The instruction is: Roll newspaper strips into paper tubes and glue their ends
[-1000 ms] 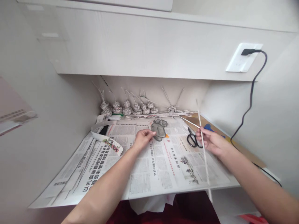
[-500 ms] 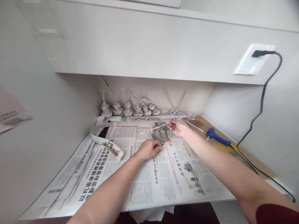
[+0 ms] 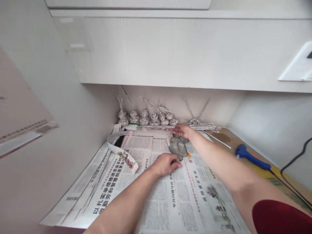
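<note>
My left hand point(image 3: 168, 163) rests on the newspaper with fingers loosely curled and nothing visible in them. Just beyond its fingertips lies a grey, crumpled-looking item point(image 3: 178, 147), its kind unclear. At the far side of that item, my right hand point(image 3: 182, 130) reaches to the pile of thin rolled paper sticks point(image 3: 207, 126). Its fingers are stretched out at the left part of the pile, and no stick shows clearly in them. Behind the sticks stands a row of woven paper gourds point(image 3: 144, 117), with sticks poking up from their tops.
Newspaper point(image 3: 151, 195) covers the worktop. A curled white strip point(image 3: 112, 146) lies at left. At right are a blue glue gun point(image 3: 253, 157) with its cord and a small woven piece point(image 3: 194, 121) with upright sticks. A white panel point(image 3: 158, 52) overhangs the back.
My right hand has moved back to the stick pile; the paper stick it held is no longer seen in it. My left hand stays by the grey item. The view has turned left.
</note>
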Available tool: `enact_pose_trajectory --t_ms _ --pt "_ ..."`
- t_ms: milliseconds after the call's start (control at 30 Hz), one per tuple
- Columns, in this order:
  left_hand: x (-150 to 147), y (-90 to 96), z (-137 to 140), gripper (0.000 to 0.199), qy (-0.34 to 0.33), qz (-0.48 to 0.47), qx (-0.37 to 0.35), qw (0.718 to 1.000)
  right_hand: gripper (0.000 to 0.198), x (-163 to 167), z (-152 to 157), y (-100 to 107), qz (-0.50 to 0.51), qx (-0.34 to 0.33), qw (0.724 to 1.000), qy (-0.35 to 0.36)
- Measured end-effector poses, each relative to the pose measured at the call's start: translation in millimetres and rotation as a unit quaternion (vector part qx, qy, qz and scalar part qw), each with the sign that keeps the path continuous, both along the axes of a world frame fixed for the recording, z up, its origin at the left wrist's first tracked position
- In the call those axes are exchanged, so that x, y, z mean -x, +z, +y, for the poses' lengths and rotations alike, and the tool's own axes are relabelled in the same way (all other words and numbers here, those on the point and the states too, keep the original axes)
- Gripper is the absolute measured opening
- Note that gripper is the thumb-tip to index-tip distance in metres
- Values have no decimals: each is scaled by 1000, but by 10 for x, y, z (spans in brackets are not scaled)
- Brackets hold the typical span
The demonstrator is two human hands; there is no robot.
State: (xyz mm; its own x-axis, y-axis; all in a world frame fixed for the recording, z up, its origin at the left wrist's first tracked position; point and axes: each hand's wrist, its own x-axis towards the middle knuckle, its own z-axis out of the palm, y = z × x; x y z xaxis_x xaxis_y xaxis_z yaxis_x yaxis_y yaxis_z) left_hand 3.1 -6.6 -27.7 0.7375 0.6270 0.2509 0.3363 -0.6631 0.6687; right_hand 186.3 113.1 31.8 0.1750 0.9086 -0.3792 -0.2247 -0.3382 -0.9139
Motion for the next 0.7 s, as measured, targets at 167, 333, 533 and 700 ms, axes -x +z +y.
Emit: enact_pose_trajectory --t_ms 167,333,533,700 --pt "4 -11 4 23 10 8 9 1000 13 -80 -231 -29 -19 -68 997 -28" --pt "8 30 -19 22 4 12 5 1000 13 16 -738 -119 -69 -141 987 -29" --pt "-23 41 -36 27 17 -19 -13 1000 32 115 -1308 -348 -141 -178 974 -15" --pt "-29 63 -23 40 88 -70 -39 993 39 98 -1535 -559 -349 -257 900 33"
